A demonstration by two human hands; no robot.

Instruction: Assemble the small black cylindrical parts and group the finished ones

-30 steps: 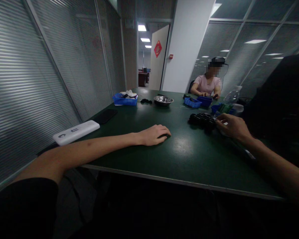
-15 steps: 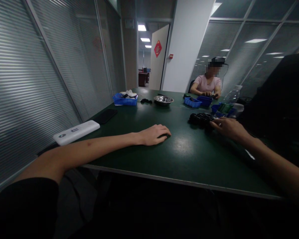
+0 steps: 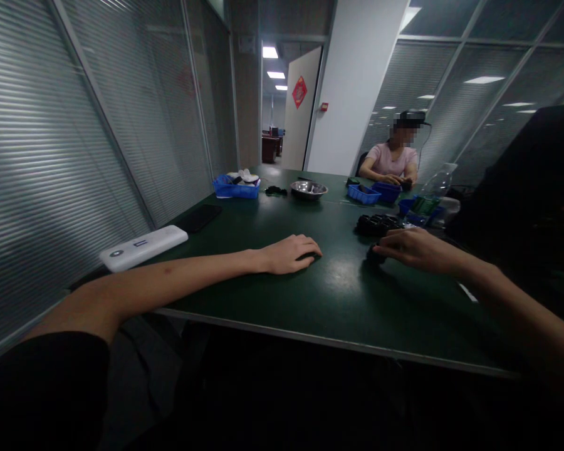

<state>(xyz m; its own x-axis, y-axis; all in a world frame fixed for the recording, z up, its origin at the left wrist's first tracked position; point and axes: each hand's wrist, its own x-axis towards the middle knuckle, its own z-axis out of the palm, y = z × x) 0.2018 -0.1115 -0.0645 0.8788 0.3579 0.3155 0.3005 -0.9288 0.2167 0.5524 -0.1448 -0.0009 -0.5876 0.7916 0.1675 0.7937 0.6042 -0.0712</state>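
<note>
My left hand (image 3: pixel 289 255) lies palm down on the dark green table (image 3: pixel 282 307), fingers stretched out and holding nothing that I can see. On the right side, the fingertips of my right hand (image 3: pixel 413 248) pinch a small black part (image 3: pixel 374 254) just above or on the tabletop. Its exact kind is too dark to make out. Right behind it sits a pile of similar black parts (image 3: pixel 377 223). A clear plastic bottle (image 3: pixel 427 197) with a green label leans beyond my right hand.
A white power bank (image 3: pixel 143 248) and a dark phone (image 3: pixel 200 218) lie at the left. Farther back are a blue basket (image 3: pixel 237 190), a steel bowl (image 3: pixel 309 190) and a blue tray (image 3: pixel 364 195). Another person (image 3: pixel 390 160) sits at the far right.
My right hand has moved left and toward me from the black pile, bringing a small black part with it. My left hand has stayed in place.
</note>
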